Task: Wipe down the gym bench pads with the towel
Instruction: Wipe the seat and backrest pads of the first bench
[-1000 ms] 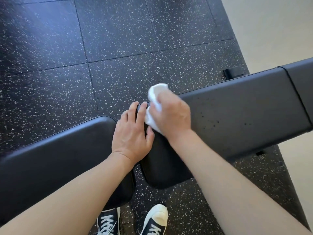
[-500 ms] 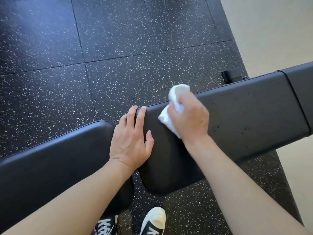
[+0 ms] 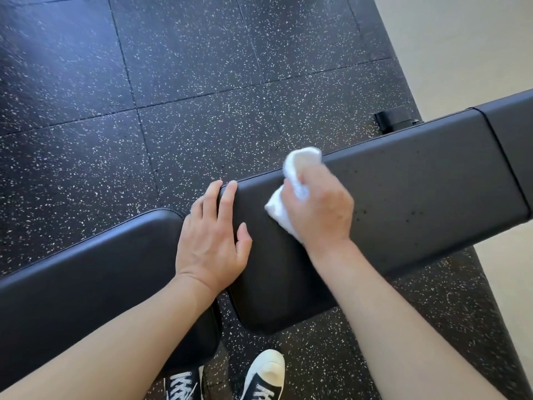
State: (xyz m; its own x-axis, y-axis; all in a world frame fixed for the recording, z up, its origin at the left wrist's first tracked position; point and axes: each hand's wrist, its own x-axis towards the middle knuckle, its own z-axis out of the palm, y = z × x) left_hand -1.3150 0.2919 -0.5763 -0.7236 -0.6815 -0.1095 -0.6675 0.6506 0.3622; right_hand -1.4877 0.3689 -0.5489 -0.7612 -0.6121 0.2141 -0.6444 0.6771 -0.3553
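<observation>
Speckled rubber floor (image 3: 173, 82); long back pad (image 3: 418, 203), firm, slick; towel (image 3: 291, 180), soft, light, bunched at 12 o'clock of right hand (image 3: 320, 212), gripped; left hand (image 3: 213, 238) flat, 9 o'clock.

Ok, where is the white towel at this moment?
In the head view, right of centre: the white towel is bunched in the right hand on the long bench pad, near its far edge.
</observation>
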